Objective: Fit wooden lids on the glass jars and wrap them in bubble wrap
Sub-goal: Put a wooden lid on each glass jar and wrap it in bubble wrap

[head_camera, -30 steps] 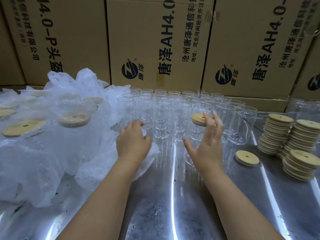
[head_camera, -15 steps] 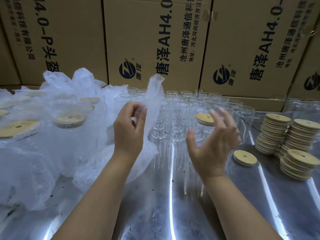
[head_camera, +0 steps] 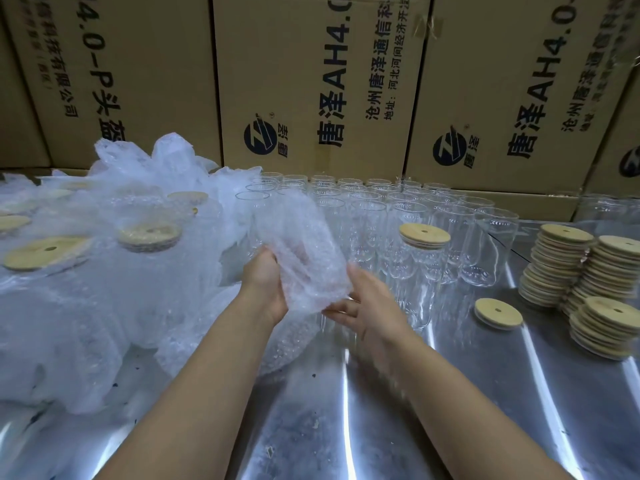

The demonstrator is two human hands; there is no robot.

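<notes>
Okay, I've got the left hand (head_camera: pixel 265 282) gripping the bubble wrap sheet (head_camera: pixel 298 244), raised over the metal table (head_camera: pixel 346 410) just in front of the glass jars (head_camera: pixel 370 216). The right hand (head_camera: pixel 370 306) curls thumb and fingers round its lower corner. Wooden lids (head_camera: pixel 561 265) sit stacked at right.

Two bare arms come in from the lower edge, the left arm (head_camera: pixel 194 386) and the right arm (head_camera: pixel 460 393). Both are uncovered as far back as the frame shows them. The left hand (head_camera: pixel 265 285) and the right hand (head_camera: pixel 367 306) are bare as well. The nails seem short, though the right hand is too blurred to be sure.
</notes>
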